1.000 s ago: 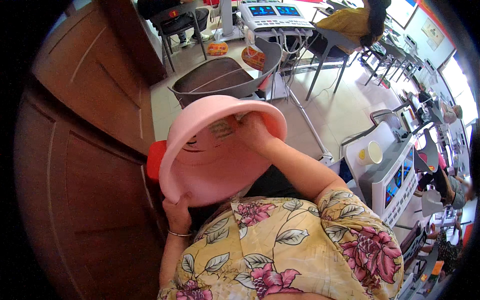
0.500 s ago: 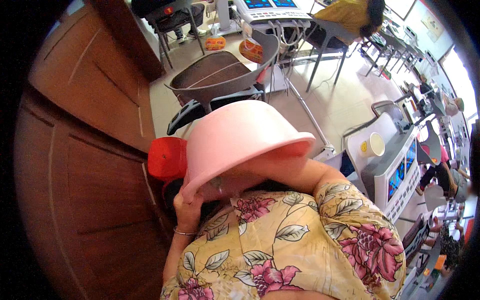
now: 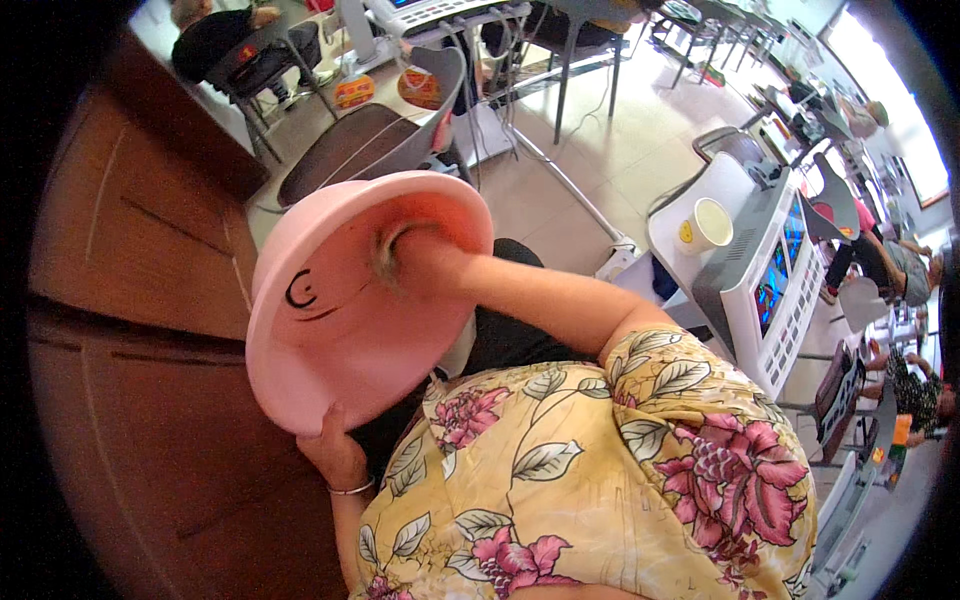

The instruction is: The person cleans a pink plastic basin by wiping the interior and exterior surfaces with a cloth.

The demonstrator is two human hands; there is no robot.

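Observation:
A large pink plastic basin is tilted on its side, its inner face toward me. My left hand grips the basin's lower rim, thumb over the edge and the other fingers behind it. A bracelet circles that wrist. My right arm reaches across into the basin, and my right hand presses on the inner wall. Under its fingers shows a small pale greyish wad, blurred, perhaps a scrubbing pad or cloth. Dark curved marks stand out on the inner wall beside it.
Brown wooden doors rise close on the left. A grey chair stands beyond the basin. To the right, a paper cup sits on a machine with lit screens. A seated person is at the far left.
The basin has turned so that its inside now faces me. My right hand, hidden inside before, has come into sight. The red object beside the basin no longer shows.

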